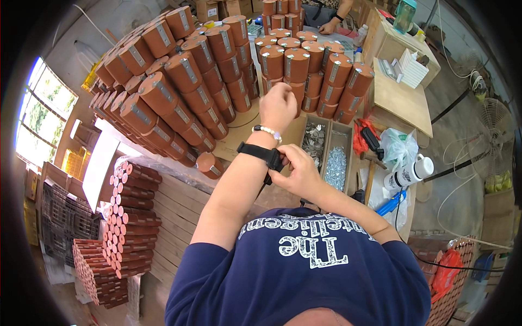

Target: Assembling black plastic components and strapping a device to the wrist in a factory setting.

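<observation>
My left hand (pixel 280 106) is held out over the workbench, its fingers curled into a loose fist with nothing visible in them. On that wrist are a beaded bracelet and a black wrist strap (pixel 260 152) carrying a small black device. My right hand (pixel 299 173) pinches the device at the strap's edge between thumb and fingers. Beyond my left hand stand stacked reddish-brown cylinders (pixel 296 61) with metal strips down their sides. By my right hand a divided wooden tray (pixel 322 155) holds flat metal pieces (pixel 314 142) and small shiny fasteners (pixel 336 168).
More brown cylinders (pixel 179 103) are piled at the left; one single cylinder (pixel 209 165) stands nearer. Thin red rods (pixel 136 217) are stacked lower left. At right are a white bottle (pixel 409 171), a plastic bag (pixel 399 146) and a fan (pixel 492 136). Another person's hand (pixel 329 27) rests at the far bench.
</observation>
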A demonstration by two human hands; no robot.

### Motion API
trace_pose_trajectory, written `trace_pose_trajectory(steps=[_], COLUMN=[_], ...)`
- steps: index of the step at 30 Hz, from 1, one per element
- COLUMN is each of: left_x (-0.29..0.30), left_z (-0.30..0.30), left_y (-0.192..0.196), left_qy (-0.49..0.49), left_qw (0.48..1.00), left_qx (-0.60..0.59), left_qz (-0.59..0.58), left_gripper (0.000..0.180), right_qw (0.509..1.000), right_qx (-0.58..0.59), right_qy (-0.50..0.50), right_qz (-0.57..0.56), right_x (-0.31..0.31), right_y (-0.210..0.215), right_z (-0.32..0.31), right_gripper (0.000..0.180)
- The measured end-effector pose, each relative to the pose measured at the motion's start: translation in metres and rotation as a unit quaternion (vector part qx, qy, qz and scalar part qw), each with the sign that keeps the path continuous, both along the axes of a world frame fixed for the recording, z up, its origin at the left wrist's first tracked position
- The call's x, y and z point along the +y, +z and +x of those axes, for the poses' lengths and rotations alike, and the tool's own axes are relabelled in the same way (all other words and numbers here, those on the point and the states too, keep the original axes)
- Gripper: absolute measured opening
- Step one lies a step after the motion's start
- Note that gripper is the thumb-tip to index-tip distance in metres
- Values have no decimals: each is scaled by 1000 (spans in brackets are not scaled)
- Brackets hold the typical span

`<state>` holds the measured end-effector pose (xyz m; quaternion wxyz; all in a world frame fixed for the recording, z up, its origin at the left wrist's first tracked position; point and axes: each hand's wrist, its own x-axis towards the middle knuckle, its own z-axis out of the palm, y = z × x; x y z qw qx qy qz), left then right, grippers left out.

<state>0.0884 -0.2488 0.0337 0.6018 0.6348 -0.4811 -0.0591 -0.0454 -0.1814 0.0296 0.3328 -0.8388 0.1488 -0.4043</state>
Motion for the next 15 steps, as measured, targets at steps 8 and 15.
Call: trace_pose_trajectory(steps=[8,15], left_x=[8,8], left_z=[-17,-22], left_y=[-11,-6], left_qy=[-100,-99], left_qw=[798,850], left_qx=[-593,-517], left_qz=[-19,22], left_gripper=[6,3], right_qw=[998,998], right_qx=[61,43], right_qy=[-17,-24], right_qz=[4,33], right_x=[9,14], right_y=[4,5], right_z=[-3,-7], right_gripper=[29,30])
